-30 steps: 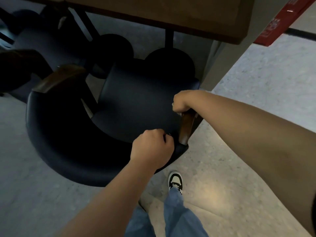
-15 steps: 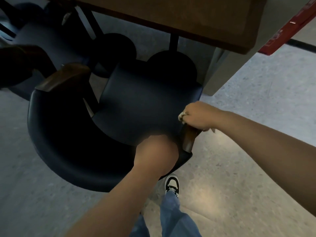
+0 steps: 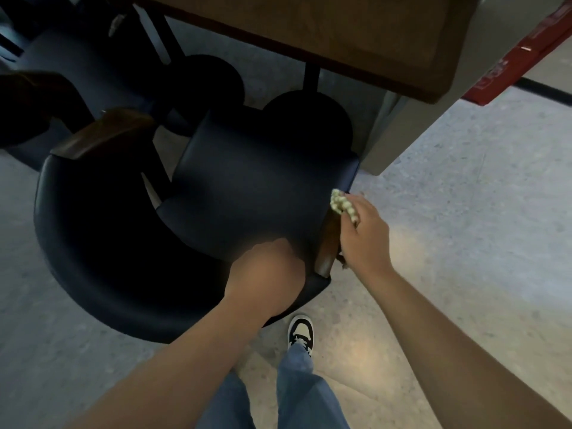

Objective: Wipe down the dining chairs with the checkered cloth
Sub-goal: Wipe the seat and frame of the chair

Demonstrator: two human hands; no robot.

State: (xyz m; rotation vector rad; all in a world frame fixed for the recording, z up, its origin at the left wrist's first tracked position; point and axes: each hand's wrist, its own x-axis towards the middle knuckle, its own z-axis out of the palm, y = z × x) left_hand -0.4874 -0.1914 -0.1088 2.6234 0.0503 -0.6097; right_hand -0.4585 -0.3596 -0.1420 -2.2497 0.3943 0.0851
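The right hand (image 3: 362, 233) grips the bunched checkered cloth (image 3: 342, 205) against the chair's wooden armrest (image 3: 326, 243), while the left hand (image 3: 266, 270) clasps the chair back (image 3: 102, 267) just beside that armrest.

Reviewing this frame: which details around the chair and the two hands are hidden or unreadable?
Head view only:
- Pale checkered cloth: mostly bunched inside the right hand; pattern barely readable.
- Left hand: fingers hidden behind its own back, motion-blurred; grip unclear.
- Dark navy padded chair: legs hidden beneath the seat.
- Brown wooden table: cut off at the top edge.
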